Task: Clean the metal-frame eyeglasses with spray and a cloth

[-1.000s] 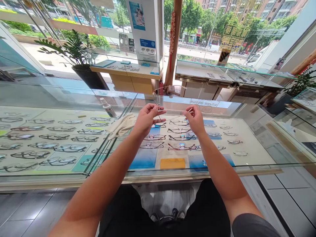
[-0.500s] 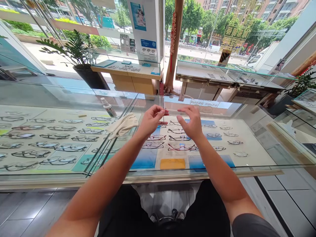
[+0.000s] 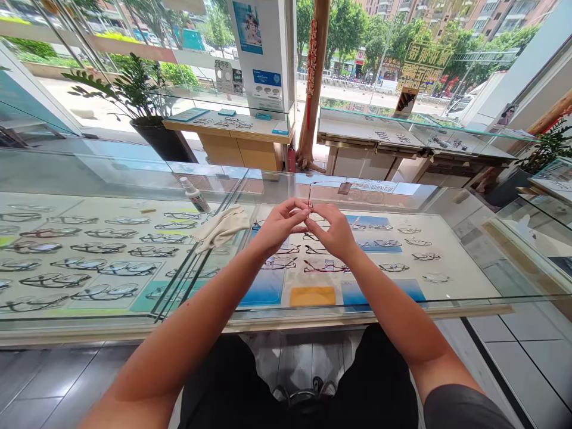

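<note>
Over the glass display counter (image 3: pixel 250 319), my left hand (image 3: pixel 283 225) is closed in a pinch on a pair of glasses (image 3: pixel 309 193). Only one thin, dark reddish arm of it shows, standing upright above the fingers; the fingers hide the rest. My right hand (image 3: pixel 331 229) meets the left one, its thumb and fingertips closed on the same glasses. Beneath both hands, under the glass, lie rows of spectacle frames (image 3: pixel 326 266). To the left of my left hand, a crumpled beige cloth (image 3: pixel 223 227) lies on the counter.
A white spray bottle (image 3: pixel 195 195) stands behind the cloth. An orange case (image 3: pixel 313 296) lies near the counter's front edge. Farther off are more display cases (image 3: pixel 370 134), a wooden post (image 3: pixel 314 89) and a potted plant (image 3: pixel 140 101) by the windows.
My right hand has moved left and closed onto the glasses; before, it was apart with its fingers open. My left hand has shifted slightly right and lower, still holding the glasses.
</note>
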{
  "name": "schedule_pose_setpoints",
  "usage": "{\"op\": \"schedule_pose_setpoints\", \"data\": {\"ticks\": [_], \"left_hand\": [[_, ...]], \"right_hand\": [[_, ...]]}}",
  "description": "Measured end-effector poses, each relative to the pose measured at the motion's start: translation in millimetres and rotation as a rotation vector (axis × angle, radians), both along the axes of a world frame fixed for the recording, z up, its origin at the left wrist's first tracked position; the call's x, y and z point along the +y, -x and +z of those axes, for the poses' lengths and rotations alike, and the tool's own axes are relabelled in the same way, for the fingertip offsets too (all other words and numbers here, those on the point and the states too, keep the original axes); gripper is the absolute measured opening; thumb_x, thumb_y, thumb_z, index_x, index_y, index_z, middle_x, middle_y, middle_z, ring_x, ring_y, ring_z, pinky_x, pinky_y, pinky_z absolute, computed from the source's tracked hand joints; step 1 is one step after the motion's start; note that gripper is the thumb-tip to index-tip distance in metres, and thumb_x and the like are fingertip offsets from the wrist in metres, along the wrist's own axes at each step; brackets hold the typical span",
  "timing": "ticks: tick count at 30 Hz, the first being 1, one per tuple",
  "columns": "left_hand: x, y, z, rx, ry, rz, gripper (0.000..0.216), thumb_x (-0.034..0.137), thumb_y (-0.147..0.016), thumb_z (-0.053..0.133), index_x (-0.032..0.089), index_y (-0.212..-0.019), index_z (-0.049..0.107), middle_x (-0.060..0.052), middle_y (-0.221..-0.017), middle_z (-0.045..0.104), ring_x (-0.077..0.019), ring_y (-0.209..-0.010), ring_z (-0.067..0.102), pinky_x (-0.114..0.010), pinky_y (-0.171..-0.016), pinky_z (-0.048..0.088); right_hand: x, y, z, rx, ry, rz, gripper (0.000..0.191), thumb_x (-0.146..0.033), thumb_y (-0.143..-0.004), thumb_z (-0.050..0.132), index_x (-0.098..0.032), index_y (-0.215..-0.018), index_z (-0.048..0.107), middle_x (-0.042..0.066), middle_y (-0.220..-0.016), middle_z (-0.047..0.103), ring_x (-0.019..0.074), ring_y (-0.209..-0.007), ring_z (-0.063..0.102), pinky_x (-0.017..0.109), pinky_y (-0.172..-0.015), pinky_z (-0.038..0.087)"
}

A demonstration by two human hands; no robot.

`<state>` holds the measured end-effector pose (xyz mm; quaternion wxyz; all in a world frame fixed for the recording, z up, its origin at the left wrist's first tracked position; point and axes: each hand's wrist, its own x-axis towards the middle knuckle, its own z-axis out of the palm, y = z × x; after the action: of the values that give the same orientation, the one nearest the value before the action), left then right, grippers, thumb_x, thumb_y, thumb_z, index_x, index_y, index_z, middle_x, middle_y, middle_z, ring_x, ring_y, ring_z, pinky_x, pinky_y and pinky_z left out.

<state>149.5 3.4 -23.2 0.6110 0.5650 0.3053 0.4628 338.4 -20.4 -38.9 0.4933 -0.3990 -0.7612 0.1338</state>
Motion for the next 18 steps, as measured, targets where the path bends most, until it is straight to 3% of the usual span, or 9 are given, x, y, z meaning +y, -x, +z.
{"op": "schedule_pose_setpoints", "data": {"ticks": [3,7,10,13,18], "left_hand": [[1,1,-1.8,0.015,0.003,0.002,0.047,0.058,-0.078,0.098,0.019,-0.090,0.073,-0.012,-0.144,0.072,-0.0252,-0.115,0.073,-0.040,-0.092,0.067],[4,7,3.1,0.180,-0.273,0.157,0.036,0.057,-0.093,0.084,0.021,-0.096,0.083,-0.014,-0.142,0.074,-0.0320,-0.131,0.070,-0.047,-0.107,0.061],[15,23,11.4,0.294,-0.480,0.473,0.024,0.045,-0.102,0.072,0.023,-0.104,0.082,-0.011,-0.136,0.076,-0.0306,-0.133,0.068,-0.048,-0.114,0.055],[31,49,16.9,0.339,-0.551,0.876,0.015,0.032,-0.102,0.069,0.023,-0.112,0.075,-0.012,-0.132,0.073,-0.0311,-0.132,0.065,-0.050,-0.122,0.048],[60,97,10.2,0.419,-0.412,1.372,0.055,0.016,-0.090,0.075,0.020,-0.141,0.056,-0.021,-0.160,0.052,-0.0397,-0.156,0.044,-0.059,-0.135,0.030]], "right_hand": [[0,0,-0.4,0.042,0.033,0.005,0.024,-0.046,-0.105,0.068,-0.028,-0.114,0.081,0.009,-0.119,0.086,0.0315,-0.115,0.076,0.051,-0.105,0.059],[0,-3,0.9,0.085,0.048,-0.011,0.025,-0.048,-0.105,0.069,-0.029,-0.112,0.082,0.009,-0.118,0.086,0.0318,-0.116,0.077,0.052,-0.106,0.059],[1,-7,2.8,0.116,0.044,-0.025,0.028,-0.050,-0.107,0.065,-0.029,-0.114,0.081,0.009,-0.124,0.086,0.0315,-0.121,0.077,0.053,-0.111,0.058],[3,-12,5.1,0.124,0.027,-0.049,0.031,-0.051,-0.110,0.060,-0.028,-0.111,0.081,0.010,-0.122,0.086,0.0309,-0.118,0.077,0.051,-0.108,0.058],[8,-22,7.8,0.140,-0.019,-0.072,0.032,-0.048,-0.111,0.058,-0.027,-0.108,0.081,0.009,-0.115,0.084,0.0295,-0.112,0.075,0.049,-0.105,0.056]]}}
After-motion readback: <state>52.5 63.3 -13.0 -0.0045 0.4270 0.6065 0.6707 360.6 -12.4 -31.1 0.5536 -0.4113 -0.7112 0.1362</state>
